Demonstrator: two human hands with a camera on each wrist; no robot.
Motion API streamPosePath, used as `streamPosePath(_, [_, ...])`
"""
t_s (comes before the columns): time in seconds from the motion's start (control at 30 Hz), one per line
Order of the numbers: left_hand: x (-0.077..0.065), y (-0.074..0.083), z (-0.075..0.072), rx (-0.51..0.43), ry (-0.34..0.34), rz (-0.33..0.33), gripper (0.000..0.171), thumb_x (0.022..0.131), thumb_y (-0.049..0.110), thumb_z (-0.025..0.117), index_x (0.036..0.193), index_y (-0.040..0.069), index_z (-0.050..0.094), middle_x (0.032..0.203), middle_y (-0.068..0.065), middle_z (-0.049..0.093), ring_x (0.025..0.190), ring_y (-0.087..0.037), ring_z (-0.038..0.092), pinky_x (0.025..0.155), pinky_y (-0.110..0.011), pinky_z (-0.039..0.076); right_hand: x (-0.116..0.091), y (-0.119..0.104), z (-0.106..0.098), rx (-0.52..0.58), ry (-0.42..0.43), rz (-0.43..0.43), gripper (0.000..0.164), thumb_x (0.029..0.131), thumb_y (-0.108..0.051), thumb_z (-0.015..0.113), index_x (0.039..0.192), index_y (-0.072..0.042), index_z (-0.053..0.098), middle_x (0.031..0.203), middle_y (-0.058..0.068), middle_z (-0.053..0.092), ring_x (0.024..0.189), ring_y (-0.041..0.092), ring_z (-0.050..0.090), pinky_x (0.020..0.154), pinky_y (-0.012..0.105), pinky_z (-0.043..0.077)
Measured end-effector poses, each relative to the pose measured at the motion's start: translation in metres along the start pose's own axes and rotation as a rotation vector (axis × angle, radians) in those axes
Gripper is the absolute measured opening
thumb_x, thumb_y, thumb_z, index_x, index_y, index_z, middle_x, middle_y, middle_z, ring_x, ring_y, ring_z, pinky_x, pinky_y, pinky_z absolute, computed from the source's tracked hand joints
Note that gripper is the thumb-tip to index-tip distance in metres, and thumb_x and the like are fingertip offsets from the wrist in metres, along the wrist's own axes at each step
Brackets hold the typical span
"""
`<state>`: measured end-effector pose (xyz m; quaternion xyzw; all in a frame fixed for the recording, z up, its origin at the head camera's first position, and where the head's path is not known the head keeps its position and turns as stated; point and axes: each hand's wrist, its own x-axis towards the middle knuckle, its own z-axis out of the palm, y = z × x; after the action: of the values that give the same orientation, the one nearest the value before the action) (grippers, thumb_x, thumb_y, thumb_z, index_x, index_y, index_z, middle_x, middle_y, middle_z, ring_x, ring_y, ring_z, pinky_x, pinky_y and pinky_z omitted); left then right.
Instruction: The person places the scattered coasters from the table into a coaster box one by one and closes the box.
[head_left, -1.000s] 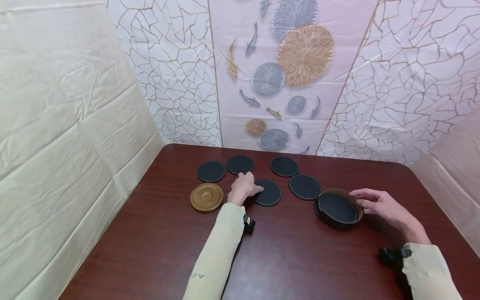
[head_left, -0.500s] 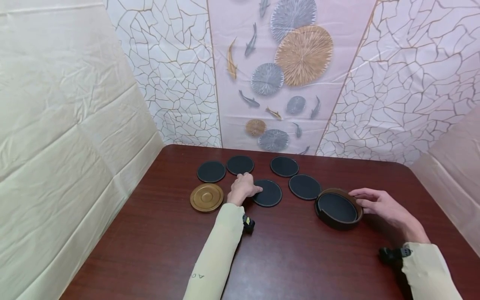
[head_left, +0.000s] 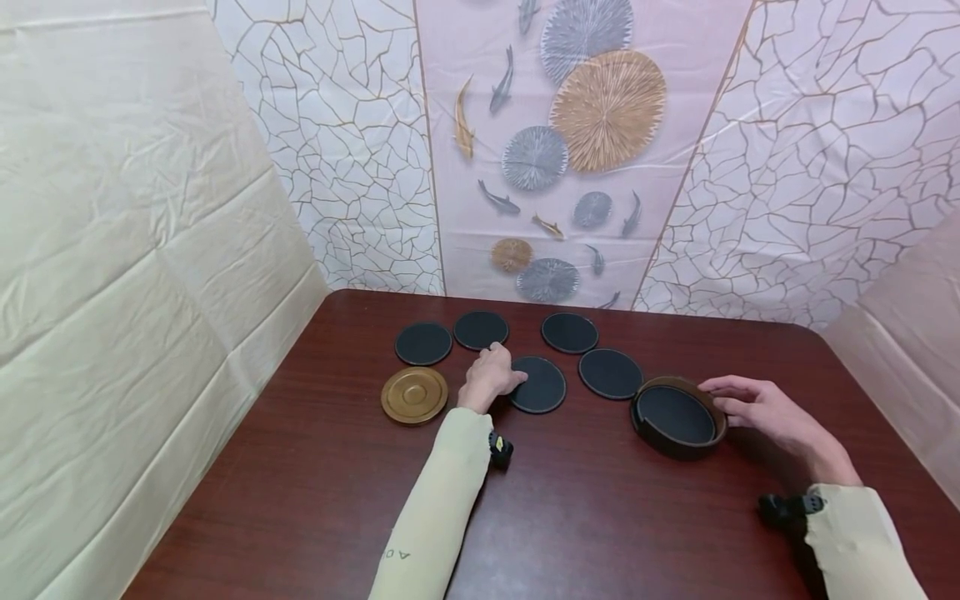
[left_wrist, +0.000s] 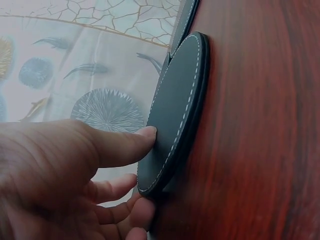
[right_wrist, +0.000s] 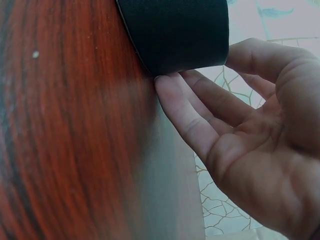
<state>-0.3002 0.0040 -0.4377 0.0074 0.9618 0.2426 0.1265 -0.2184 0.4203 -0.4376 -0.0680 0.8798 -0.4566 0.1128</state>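
My left hand (head_left: 489, 375) pinches the near left edge of a round black coaster (head_left: 543, 387). In the left wrist view the thumb (left_wrist: 120, 147) lies on its stitched top, with the other fingers curled at the edge, partly hidden below. At the right stands a round coaster holder (head_left: 678, 446), dark outside and brown inside the rim, with a black coaster (head_left: 675, 415) in it. My right hand (head_left: 772, 417) rests against the holder's right side. The right wrist view shows extended fingertips (right_wrist: 167, 87) low on its wall and the thumb by the rim.
Several more black coasters lie flat on the dark red table (head_left: 570, 517), such as one at the left (head_left: 423, 343) and one beside the holder (head_left: 610, 373). A brown ringed disc (head_left: 414, 395) lies left of my left hand. Cloth-covered walls border the table.
My left hand and the coaster it grips have shifted slightly to the right. My right hand and the holder stay where they were.
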Motion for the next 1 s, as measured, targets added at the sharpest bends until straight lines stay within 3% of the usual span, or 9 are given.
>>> streamPosePath(0.3, [-0.005,0.004,-0.004,-0.089,-0.02,0.015,0.079,0.096,0.036,0.063,0.154,0.004,0.021,0.149,-0.021,0.041,0.13,-0.037,0.049,0.104,-0.048,0.044,-0.001,0.0,0.0,-0.005,0.007,0.008,0.043,0.1,-0.023,0.057,0.136,0.0,0.051,0.129,0.028,0.057,0.09,0.012,0.066,0.075,0.028,0.058])
streamPosePath(0.43, [-0.008,0.007,-0.01,-0.11,-0.023,0.082,0.062,0.1,0.031,0.057,0.151,0.008,0.031,0.151,-0.019,0.037,0.133,-0.033,0.047,0.105,-0.047,0.044,-0.001,-0.001,0.0,-0.009,0.002,0.007,0.044,0.1,-0.023,0.057,0.137,0.0,0.051,0.13,0.029,0.056,0.089,0.012,0.066,0.075,0.029,0.058])
streamPosePath(0.6, [-0.012,0.009,-0.015,-0.121,-0.03,0.158,0.034,0.103,0.026,0.049,0.136,0.015,0.05,0.138,-0.012,0.046,0.121,-0.025,0.052,0.096,-0.041,0.047,-0.001,-0.002,0.001,-0.005,0.008,0.005,0.043,0.1,-0.022,0.058,0.135,0.0,0.052,0.128,0.027,0.058,0.088,0.012,0.066,0.074,0.029,0.058])
streamPosePath(0.83, [-0.012,0.012,-0.018,-0.2,-0.049,0.285,0.028,0.103,0.02,0.048,0.129,0.011,0.055,0.116,-0.008,0.059,0.102,-0.02,0.055,0.088,-0.036,0.046,-0.001,-0.002,0.001,-0.002,0.006,0.001,0.042,0.1,-0.022,0.058,0.135,0.001,0.052,0.128,0.027,0.058,0.089,0.012,0.066,0.075,0.03,0.058])
streamPosePath(1.0, [-0.011,0.015,-0.015,-0.237,-0.028,0.35,0.024,0.102,0.022,0.05,0.125,0.016,0.057,0.098,-0.003,0.057,0.086,-0.017,0.053,0.077,-0.032,0.045,-0.001,0.0,0.0,0.0,0.002,-0.008,0.043,0.1,-0.022,0.058,0.135,0.0,0.052,0.13,0.029,0.056,0.091,0.012,0.066,0.076,0.03,0.058])
